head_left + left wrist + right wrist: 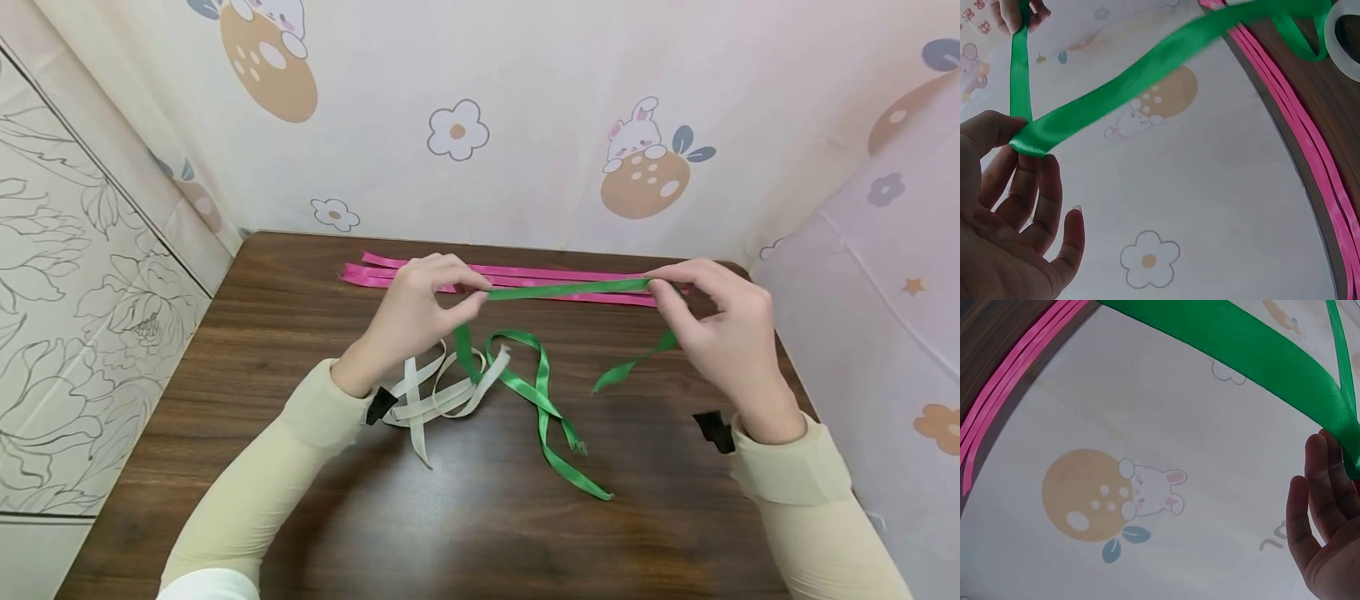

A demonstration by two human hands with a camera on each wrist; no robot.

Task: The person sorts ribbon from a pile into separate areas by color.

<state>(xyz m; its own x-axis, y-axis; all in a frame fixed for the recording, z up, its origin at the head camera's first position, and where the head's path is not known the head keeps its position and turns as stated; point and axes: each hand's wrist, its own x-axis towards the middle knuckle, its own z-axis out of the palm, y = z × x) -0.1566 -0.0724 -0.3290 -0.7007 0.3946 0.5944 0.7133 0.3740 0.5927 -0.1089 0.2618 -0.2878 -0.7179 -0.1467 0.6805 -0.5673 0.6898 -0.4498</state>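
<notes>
A green ribbon [562, 290] is stretched between both hands above the far part of the table. My left hand [420, 304] pinches it between thumb and fingertips, and a tail hangs below toward the white ribbons. With thumb and index finger, my right hand [723, 321] pinches the other end section; a short loose tail [633, 367] dangles beneath it. In the left wrist view the ribbon [1129, 84] folds at the left hand's fingertips. The right wrist view shows the ribbon [1241, 350] running broad and flat up to the right hand.
Several pink ribbons [525, 273] lie side by side along the far edge of the brown table [247, 350]. White ribbons [442, 400] lie in a loose tangle left of centre. Another green ribbon length [543, 400] curls on the table beside them. A patterned curtain [525, 108] hangs behind.
</notes>
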